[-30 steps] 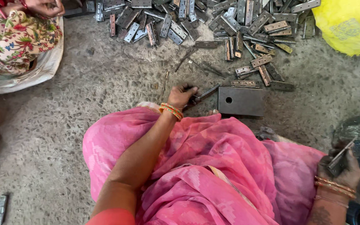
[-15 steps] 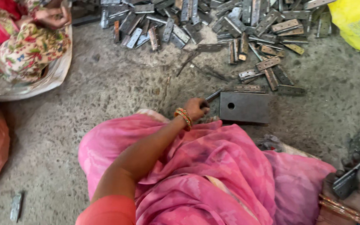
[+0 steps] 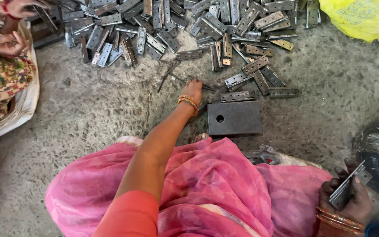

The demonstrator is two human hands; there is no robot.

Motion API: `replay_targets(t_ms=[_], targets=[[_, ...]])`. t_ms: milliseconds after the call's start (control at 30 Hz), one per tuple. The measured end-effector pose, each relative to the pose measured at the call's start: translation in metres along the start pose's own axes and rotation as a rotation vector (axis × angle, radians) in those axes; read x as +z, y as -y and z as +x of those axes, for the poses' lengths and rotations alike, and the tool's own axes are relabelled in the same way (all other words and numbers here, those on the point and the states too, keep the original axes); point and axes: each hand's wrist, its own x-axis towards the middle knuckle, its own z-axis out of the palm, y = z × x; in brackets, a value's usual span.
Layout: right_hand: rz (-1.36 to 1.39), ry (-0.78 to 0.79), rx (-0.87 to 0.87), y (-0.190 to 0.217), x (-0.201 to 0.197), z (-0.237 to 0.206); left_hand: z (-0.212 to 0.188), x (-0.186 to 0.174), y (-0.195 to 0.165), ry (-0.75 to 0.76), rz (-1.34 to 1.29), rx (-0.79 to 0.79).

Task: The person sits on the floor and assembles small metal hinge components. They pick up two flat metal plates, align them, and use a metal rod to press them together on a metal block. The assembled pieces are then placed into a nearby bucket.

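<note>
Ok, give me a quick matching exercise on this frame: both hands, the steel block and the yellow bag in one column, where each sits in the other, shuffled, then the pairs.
Things:
1. left hand
2. right hand
3. steel block
4. yellow bag

Places or states:
A. top right corner, on the floor
B. holding a folded metal hinge at lower right
C. stretched out to thin metal pins near the hinge pile
D. flat on the floor in front of the pink cloth, one round hole on top

Pairs: 1-C, 2-B, 3-D, 4-A
</note>
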Motion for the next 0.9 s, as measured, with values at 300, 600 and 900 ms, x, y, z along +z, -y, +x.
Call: replay_targets(t_ms=[300, 600, 900], targets=[[-0.036, 0.012, 0.044, 0.004, 0.003, 0.0, 0.016, -0.011, -0.004, 0.153, 0.248, 0.026], [0.066, 0.039, -0.001, -0.005, 0.031, 0.007, -0.006, -0.032, 0.014, 0.064, 0.023, -0.129], [0.009, 0.031, -0.056, -0.01, 0.042, 0.02, -0.053, -0.088, 0.062, 0.165, -1.05, -0.547]])
